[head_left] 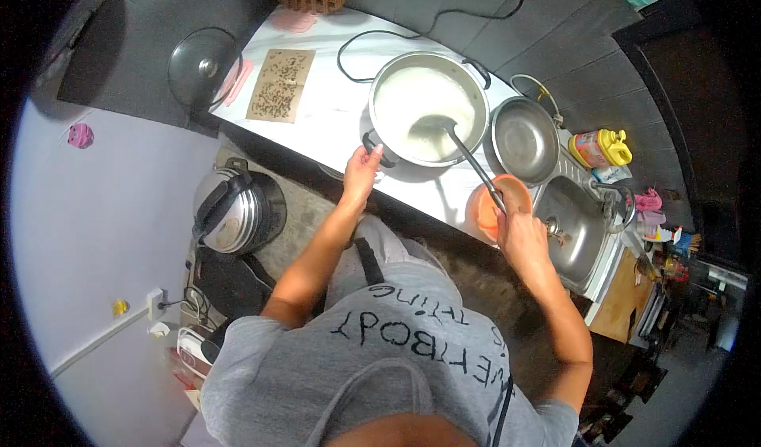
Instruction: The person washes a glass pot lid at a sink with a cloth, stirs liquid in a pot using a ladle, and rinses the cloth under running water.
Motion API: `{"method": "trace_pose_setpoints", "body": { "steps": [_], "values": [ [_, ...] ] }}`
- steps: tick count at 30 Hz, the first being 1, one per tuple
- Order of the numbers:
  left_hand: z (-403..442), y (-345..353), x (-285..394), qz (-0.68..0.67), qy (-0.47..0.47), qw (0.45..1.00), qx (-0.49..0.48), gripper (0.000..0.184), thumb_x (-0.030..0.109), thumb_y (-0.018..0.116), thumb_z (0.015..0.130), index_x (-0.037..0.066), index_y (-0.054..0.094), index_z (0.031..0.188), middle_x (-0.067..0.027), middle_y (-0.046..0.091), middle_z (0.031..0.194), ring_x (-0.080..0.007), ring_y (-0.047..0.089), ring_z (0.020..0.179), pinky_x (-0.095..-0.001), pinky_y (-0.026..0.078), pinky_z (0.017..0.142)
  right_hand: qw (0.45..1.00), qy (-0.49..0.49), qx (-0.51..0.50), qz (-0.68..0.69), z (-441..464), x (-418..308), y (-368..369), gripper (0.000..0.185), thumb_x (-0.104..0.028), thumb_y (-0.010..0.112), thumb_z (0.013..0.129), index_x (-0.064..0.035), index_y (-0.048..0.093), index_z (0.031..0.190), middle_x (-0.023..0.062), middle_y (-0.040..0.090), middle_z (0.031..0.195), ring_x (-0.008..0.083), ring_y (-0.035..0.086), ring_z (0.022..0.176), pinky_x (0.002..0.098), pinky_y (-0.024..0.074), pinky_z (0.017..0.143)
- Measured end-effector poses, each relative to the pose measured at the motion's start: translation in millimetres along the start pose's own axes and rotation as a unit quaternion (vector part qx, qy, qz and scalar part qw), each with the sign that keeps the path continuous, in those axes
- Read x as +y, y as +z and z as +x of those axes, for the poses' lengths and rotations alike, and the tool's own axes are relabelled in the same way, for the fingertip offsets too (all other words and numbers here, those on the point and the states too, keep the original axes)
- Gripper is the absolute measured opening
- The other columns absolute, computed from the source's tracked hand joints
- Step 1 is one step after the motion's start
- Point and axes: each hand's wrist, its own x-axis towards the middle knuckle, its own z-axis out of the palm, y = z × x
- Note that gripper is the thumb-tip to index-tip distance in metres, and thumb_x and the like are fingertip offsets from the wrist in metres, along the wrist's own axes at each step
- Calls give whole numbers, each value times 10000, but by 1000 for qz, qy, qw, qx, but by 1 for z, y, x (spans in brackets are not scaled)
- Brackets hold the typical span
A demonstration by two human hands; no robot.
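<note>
A large metal pot [378, 134] on the white counter is partly full of a whitish liquid [412, 98]. Its near black side handle [386, 160] is gripped by my left hand [363, 173]. With my right hand [521, 237] I hold a ladle [473, 160] by the end of its dark handle, and its bowl dips into the liquid. Below that handle stands an orange plastic container [483, 209], partly hidden by my right hand. Close by, a shallow metal bowl [525, 140] sits between the pot and the sink.
A steel sink [575, 249] lies at the right, with a yellow bottle [600, 148] behind it. A brown sheet with dark specks [280, 86] rests left of the pot. A black cord [432, 31] runs along the back. Stacked metal lids [230, 213] stand low at the left.
</note>
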Motion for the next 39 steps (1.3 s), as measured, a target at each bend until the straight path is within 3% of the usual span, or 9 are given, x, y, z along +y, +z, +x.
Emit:
{"method": "trace_pose_setpoints", "body": {
  "steps": [6,15,21,28,31,34,35,38,39],
  "values": [
    [3,-6,0,7,-9,999,-32,275,333,575,877,60,537,872,21,506,723,-72,437,654,-215,366,612,987,-66,146,11,32,5,52,383,-228,471,893,-8,434,1205,256,590,703,418,587,600,510,457,539],
    [0,-8,1,-15,-8,999,-49,267,311,580,876,49,538,913,18,489,737,-83,422,689,-226,368,648,993,4,120,9,67,17,76,380,-270,460,906,-41,436,1208,223,592,663,389,576,553,481,442,486],
    [-3,-2,4,-33,5,999,-22,213,279,546,902,69,559,929,56,498,707,-48,408,630,-199,350,592,979,-61,177,85,61,31,53,283,-156,503,875,4,500,1108,257,588,848,412,576,810,463,464,707],
    [-1,-1,-6,-51,27,998,-17,207,268,554,898,64,544,932,43,527,768,-53,426,670,-202,367,630,973,-58,52,216,34,32,12,275,-168,502,876,54,555,1029,238,605,895,433,563,848,451,426,825],
    [0,-2,-10,-54,40,997,-25,235,271,570,887,45,538,942,11,560,812,-69,483,728,-221,393,648,976,-51,-10,212,38,35,1,304,-225,486,904,36,554,1044,179,619,779,334,610,700,402,493,682],
    [-1,0,-7,-67,39,997,-16,225,257,573,886,44,540,949,8,568,816,-65,486,724,-218,393,637,859,169,-283,392,44,31,-16,320,-293,394,950,-31,551,1047,15,501,592,65,421,350,207,299,276],
    [-1,0,-8,-74,45,996,-16,224,254,573,885,43,540,951,7,570,817,-63,487,720,-217,393,631,860,167,-285,390,46,29,-20,320,-293,394,950,-31,551,1047,15,501,592,65,421,350,207,299,276],
    [0,0,-11,-88,39,995,-23,215,283,567,889,72,548,928,41,527,778,-51,429,684,-206,369,644,585,232,-414,658,66,35,-23,355,-321,413,942,-31,502,1127,-2,449,566,30,321,339,156,248,266],
    [0,0,-10,-89,41,995,-18,215,283,567,889,72,548,928,41,527,778,-51,429,684,-206,369,644,587,229,-416,656,68,35,-19,355,-321,413,942,-31,502,1127,-2,449,566,30,321,339,156,248,266]
  ]
}}
